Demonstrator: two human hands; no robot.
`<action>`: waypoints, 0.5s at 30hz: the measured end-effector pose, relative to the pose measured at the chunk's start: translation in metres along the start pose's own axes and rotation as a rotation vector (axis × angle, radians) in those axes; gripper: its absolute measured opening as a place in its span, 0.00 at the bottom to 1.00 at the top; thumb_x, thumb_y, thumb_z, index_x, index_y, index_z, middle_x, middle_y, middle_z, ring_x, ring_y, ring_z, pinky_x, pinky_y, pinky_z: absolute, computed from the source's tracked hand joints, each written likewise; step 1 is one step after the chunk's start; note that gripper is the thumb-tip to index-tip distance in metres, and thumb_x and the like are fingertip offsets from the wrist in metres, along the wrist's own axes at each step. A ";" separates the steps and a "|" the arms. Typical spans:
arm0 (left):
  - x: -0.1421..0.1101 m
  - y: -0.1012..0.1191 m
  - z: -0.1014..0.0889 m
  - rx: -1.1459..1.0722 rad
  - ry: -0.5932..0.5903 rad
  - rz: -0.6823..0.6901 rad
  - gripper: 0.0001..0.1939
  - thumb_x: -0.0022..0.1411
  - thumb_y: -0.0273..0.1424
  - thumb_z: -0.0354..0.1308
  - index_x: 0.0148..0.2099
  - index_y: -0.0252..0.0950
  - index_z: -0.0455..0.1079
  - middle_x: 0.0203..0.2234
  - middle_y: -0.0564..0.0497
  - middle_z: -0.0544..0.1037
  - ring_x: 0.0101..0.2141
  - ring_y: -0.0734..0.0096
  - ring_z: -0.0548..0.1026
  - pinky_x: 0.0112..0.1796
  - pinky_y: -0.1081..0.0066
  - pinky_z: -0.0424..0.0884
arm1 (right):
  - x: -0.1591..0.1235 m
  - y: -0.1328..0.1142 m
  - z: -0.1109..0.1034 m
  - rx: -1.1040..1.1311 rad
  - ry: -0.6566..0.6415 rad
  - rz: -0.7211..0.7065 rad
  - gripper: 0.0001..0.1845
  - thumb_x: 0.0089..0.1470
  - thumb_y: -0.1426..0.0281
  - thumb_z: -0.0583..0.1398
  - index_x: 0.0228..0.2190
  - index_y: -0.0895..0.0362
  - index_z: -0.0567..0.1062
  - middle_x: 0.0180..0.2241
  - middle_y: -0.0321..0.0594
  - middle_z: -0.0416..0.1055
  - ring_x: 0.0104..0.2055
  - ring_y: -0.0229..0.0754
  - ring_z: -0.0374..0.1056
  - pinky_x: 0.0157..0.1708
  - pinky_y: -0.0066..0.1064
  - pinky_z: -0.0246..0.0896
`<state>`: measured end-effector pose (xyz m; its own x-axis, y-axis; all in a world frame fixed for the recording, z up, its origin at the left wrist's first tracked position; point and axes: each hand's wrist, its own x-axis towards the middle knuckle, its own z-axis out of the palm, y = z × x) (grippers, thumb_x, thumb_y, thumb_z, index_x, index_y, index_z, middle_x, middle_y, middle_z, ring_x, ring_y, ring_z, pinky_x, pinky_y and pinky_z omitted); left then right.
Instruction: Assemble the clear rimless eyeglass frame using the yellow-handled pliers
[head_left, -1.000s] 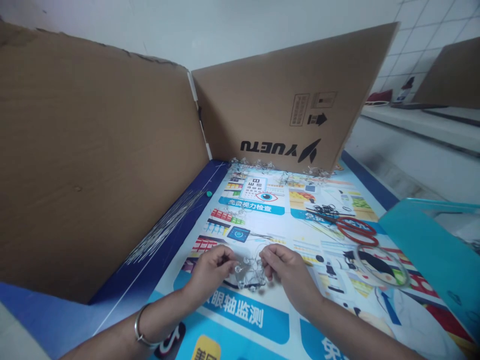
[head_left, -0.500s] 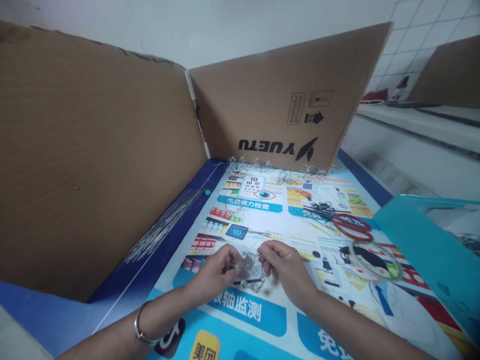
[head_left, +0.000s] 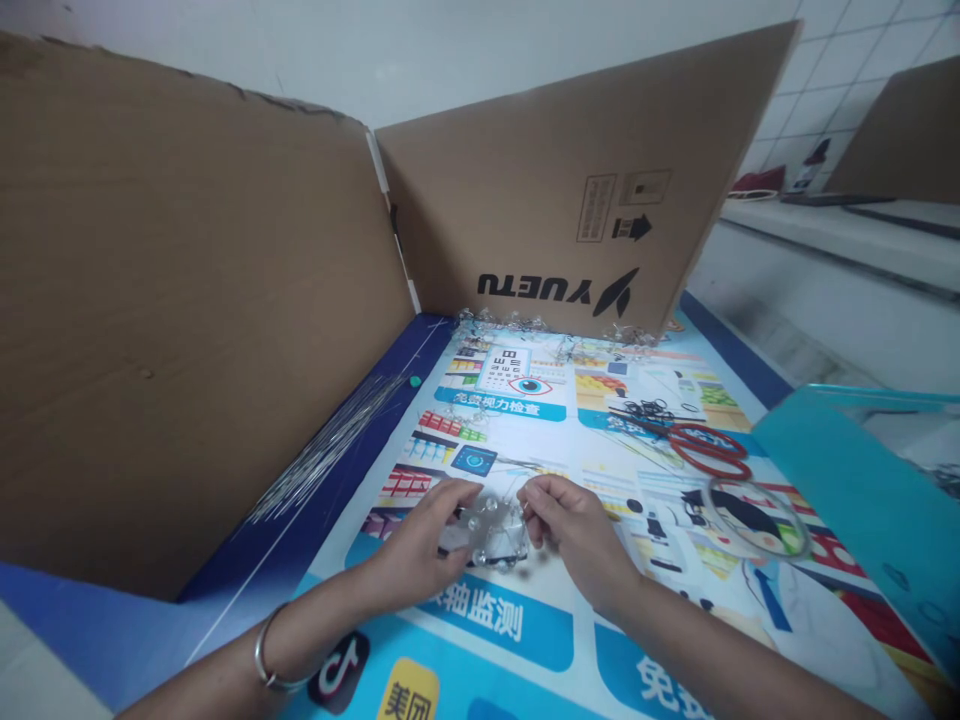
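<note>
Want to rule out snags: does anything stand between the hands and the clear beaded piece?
Nothing visible does: the left hand is spread beside the clear beaded piece, the right hand pinched at its opposite edge. The scissors lie apart, to the right.

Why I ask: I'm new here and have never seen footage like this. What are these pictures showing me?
There is no machine: these are a person's bare right hand and left hand. All the pictures come from one camera worn on that person's head, looking forward and down. The right hand pinches the right edge of a small loop of clear beads; the left hand, thumb and index finger apart, is at its left edge, though whether it grips is unclear. Beneath lies a colourful printed sheet. On it lie red-handled metal scissors and a heap of small black loops. A bundle of thin silvery strands lies to the left, beside a tall brown cardboard panel.
</note>
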<state>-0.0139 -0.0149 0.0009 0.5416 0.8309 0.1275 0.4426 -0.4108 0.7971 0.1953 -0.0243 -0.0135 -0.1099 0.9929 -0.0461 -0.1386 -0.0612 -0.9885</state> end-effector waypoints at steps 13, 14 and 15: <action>0.009 0.015 0.008 -0.190 0.043 -0.147 0.18 0.50 0.22 0.55 0.45 0.36 0.62 0.39 0.48 0.72 0.40 0.65 0.70 0.38 0.70 0.66 | -0.004 -0.009 0.008 -0.038 -0.029 -0.003 0.17 0.51 0.55 0.58 0.24 0.56 0.70 0.19 0.33 0.65 0.20 0.34 0.59 0.24 0.27 0.54; 0.011 0.016 0.012 -0.150 0.086 -0.157 0.16 0.50 0.22 0.54 0.44 0.36 0.63 0.37 0.49 0.72 0.37 0.67 0.71 0.37 0.71 0.66 | -0.005 -0.010 0.009 -0.045 -0.040 0.002 0.17 0.51 0.55 0.58 0.24 0.56 0.70 0.18 0.33 0.65 0.20 0.34 0.60 0.24 0.27 0.54; 0.014 0.016 0.015 -0.110 0.112 -0.175 0.16 0.50 0.23 0.55 0.43 0.36 0.63 0.36 0.50 0.73 0.34 0.69 0.71 0.34 0.72 0.66 | -0.006 -0.011 0.011 -0.052 -0.051 0.007 0.17 0.50 0.55 0.58 0.24 0.56 0.70 0.17 0.33 0.65 0.20 0.34 0.60 0.23 0.27 0.54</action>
<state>0.0113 -0.0157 0.0062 0.3779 0.9249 0.0419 0.4386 -0.2187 0.8716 0.1867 -0.0311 -0.0010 -0.1607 0.9859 -0.0467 -0.0866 -0.0612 -0.9944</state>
